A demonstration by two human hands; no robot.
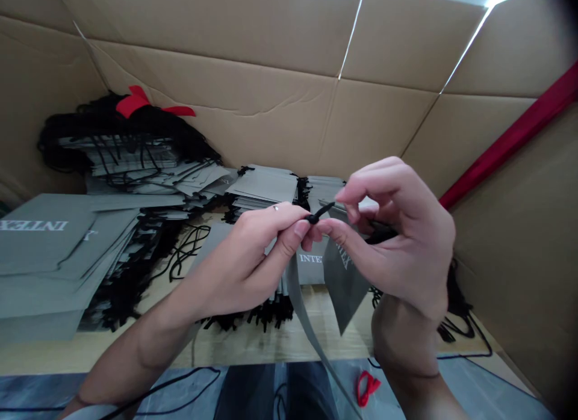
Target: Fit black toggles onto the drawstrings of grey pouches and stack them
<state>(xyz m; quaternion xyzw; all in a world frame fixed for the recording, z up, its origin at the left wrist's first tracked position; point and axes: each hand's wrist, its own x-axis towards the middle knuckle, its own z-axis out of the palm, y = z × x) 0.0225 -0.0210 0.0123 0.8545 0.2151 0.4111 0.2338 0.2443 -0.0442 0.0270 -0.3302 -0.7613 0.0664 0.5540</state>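
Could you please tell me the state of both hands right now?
Left hand: closed, pinching a knotted black cord between thumb and fingers.
Right hand: curled, thumb at the knot; whether it grips cannot be told.

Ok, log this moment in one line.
left hand: pinching black knot; right hand: beside knot; below: hanging grey card; behind: grey stacks

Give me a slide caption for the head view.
Left hand pinches a knotted black cord, right hand alongside, above stacked grey INTEX-printed sheets on a pale wooden table.
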